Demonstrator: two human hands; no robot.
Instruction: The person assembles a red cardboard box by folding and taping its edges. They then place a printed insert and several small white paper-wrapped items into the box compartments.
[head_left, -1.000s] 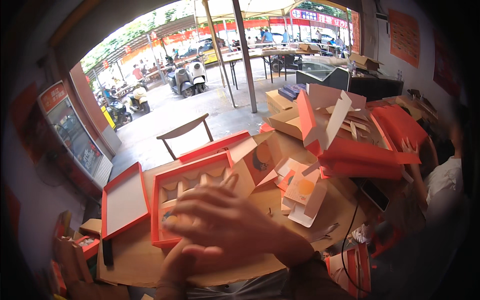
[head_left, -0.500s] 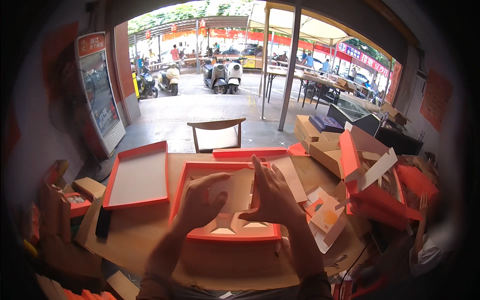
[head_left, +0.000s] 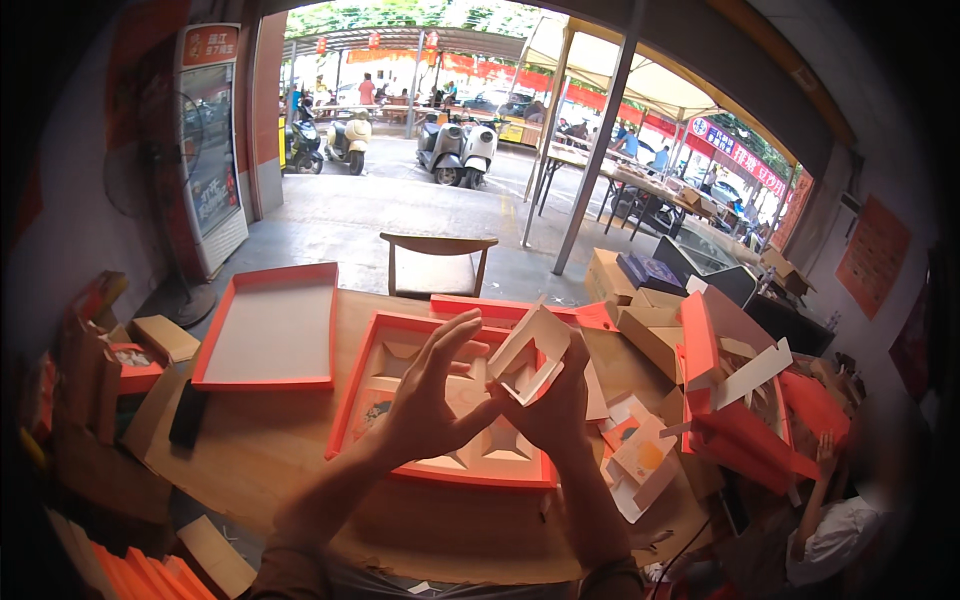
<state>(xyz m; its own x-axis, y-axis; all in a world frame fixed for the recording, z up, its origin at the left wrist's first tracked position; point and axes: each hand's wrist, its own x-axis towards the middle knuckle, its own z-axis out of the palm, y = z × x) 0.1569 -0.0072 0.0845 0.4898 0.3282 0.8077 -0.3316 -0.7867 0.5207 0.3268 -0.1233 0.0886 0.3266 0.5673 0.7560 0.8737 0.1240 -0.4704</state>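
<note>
A small cream cardboard box sleeve [head_left: 535, 345], open at its ends, stands tilted in my right hand [head_left: 556, 408], whose fingers wrap its right side. My left hand [head_left: 432, 388] is beside it with fingers and thumb apart, the thumb close to the sleeve's lower corner. Both hands hover over a shallow red gift box [head_left: 455, 473] on the table. Inside that box are folded cream card inserts [head_left: 388, 362] with sunken, flared openings. Part of a printed insert shows near my left wrist. My hands hide the middle of the box.
A red lid [head_left: 280, 325] with a pale inside lies on the brown table [head_left: 260, 440] at left. Another red box part [head_left: 470, 306] is behind. Printed card pieces [head_left: 637, 455] and stacked red boxes [head_left: 740, 400] crowd the right, near another person's hand [head_left: 826, 455]. A chair [head_left: 440, 268] stands beyond.
My right hand has closed around the cream sleeve and raised it upright, showing its opening. My left hand has shifted slightly right. More of the inserts shows, and the view has tilted.
</note>
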